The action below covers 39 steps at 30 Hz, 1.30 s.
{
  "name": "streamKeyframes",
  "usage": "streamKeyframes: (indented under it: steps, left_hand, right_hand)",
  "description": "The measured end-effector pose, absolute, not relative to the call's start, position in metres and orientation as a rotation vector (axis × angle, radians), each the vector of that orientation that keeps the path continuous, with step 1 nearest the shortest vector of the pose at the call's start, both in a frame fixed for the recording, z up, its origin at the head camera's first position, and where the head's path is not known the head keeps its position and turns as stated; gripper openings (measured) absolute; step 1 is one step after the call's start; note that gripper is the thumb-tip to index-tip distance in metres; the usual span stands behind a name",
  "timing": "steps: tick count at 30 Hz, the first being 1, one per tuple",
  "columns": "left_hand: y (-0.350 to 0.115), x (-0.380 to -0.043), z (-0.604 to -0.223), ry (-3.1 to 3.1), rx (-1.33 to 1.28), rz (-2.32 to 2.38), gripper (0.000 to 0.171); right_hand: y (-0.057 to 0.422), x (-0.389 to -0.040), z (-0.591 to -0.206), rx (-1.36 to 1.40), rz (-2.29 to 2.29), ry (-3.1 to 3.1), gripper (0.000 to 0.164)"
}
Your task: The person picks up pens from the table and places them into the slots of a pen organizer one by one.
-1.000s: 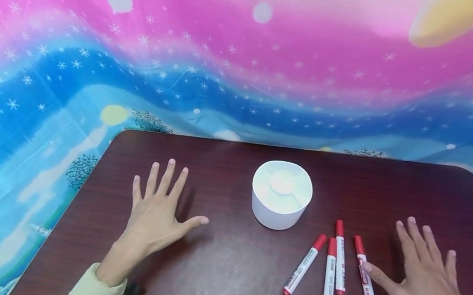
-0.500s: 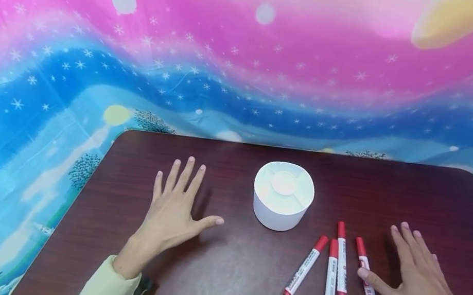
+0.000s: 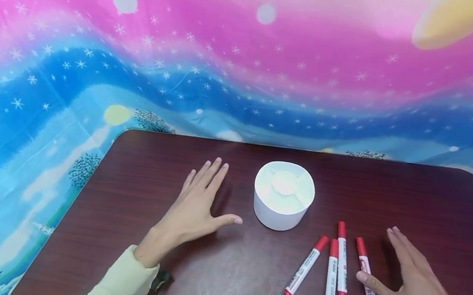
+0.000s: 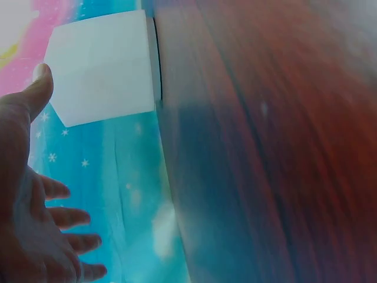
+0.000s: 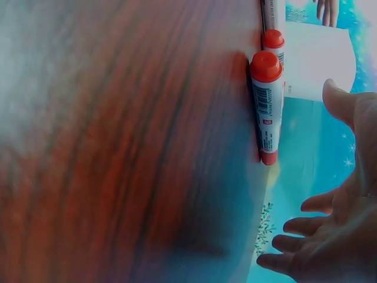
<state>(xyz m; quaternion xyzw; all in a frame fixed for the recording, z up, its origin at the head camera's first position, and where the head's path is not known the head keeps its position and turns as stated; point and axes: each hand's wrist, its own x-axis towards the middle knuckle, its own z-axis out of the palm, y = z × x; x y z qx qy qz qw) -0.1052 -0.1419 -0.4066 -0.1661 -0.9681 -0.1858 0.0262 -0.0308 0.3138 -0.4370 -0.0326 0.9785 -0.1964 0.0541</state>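
A white round container [image 3: 280, 212] with a central cup and divided compartments stands on the dark wooden table [image 3: 212, 289]. My left hand [image 3: 193, 208] is left of it, fingers straight and thumb spread towards it, holding nothing. Several red-capped white markers lie in front of the container to the right: one slanted marker [image 3: 305, 267], two side by side [image 3: 330, 283], and a rightmost marker [image 3: 368, 287]. My right hand [image 3: 423, 293] hovers beside that last marker, its thumb overlapping it in the head view; contact cannot be told. In the right wrist view a marker [image 5: 268, 112] shows apart from the fingers.
A cloth backdrop [image 3: 250, 66] in pink and blue with snowflakes hangs behind the table and along its left side. The table's rounded far edge meets it. A pale sleeve [image 3: 120, 279] covers my left forearm.
My left hand has moved right, nearer the container. The right hand has turned slightly inward, its fingers closer together. Container and markers stay in place.
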Motion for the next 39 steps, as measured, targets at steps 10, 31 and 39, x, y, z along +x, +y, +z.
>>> streamKeyframes:
  steps: [10,31,39]
  left_hand:
    - [-0.130,-0.110,-0.407,-2.945,-0.579,-0.684,0.122]
    - [-0.104,-0.121,-0.410,-2.959,-0.629,-0.893,0.120]
    - [-0.096,-0.129,-0.412,-2.946,-0.641,-1.126,0.117]
  right_hand:
    - [0.313,-0.030,-0.435,-0.055,-0.626,2.963,0.118]
    - [0.296,-0.025,-0.446,0.071,-0.956,3.005,0.074]
    - [0.296,-0.028,-0.442,0.058,-0.871,3.041,0.060]
